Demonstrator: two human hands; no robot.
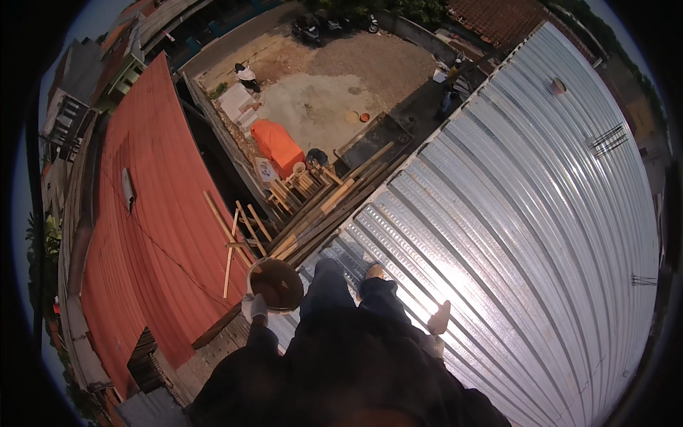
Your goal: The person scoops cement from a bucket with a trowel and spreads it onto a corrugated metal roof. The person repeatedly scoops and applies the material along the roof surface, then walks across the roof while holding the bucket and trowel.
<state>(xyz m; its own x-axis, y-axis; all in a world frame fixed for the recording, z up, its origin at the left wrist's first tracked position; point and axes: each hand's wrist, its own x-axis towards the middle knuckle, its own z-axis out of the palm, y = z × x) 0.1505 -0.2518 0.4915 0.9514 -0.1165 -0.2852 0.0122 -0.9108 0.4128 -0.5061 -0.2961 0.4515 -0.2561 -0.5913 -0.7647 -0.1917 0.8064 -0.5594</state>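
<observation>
A round bucket (276, 285) with a brownish inside is at my left side, by the edge of the metal sheeting. My left hand (255, 308), in a whitish glove, is closed on its near rim. Over the shiny ribbed sheeting my right hand (432, 346), also gloved, grips a trowel (440, 318). The pointed blade faces away from me, and its handle is mostly hidden in the hand. My legs (327, 288) stand on the sheeting between the two hands.
Ribbed metal decking (519, 199) stretches to the right, with rebar (607, 141) sticking up. Beyond its left edge, bamboo poles (327, 203) lean above a yard (320, 107) far below. A red roof (153, 213) is on the left. An orange tarp (276, 144) and a person (246, 75) are below.
</observation>
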